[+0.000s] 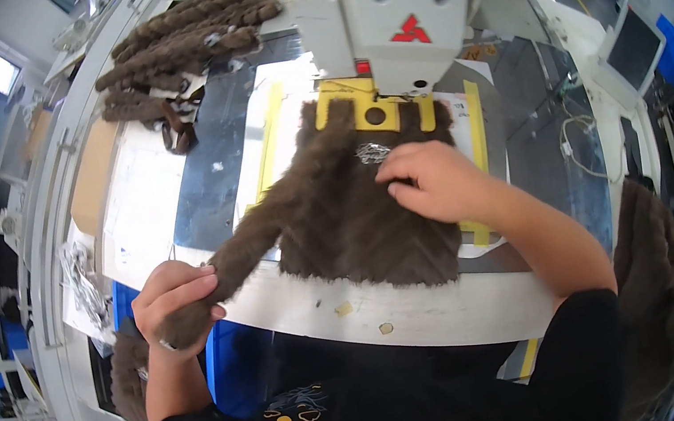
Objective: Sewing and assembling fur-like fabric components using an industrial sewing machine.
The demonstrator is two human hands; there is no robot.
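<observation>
My left hand (177,297) is closed around the near end of a long brown plush strip (248,244). The strip runs up and to the right, lying over a wider piece of brown plush fabric (369,236). My right hand (435,180) rests on that fabric, thumb and forefinger a little apart, with nothing visible between them. Just beyond its fingertips is a silvery stitched patch (373,153). A yellow clamp plate (375,116) with cut-outs lies over the fabric's far edge, beneath a white sewing machine head (400,5).
A pile of brown plush strips (189,38) lies at the far left. Yellow tape (477,123) edges the work area. A screen (635,50) stands at the right, above more brown plush (652,281). A blue bin (238,368) is below the table's near edge.
</observation>
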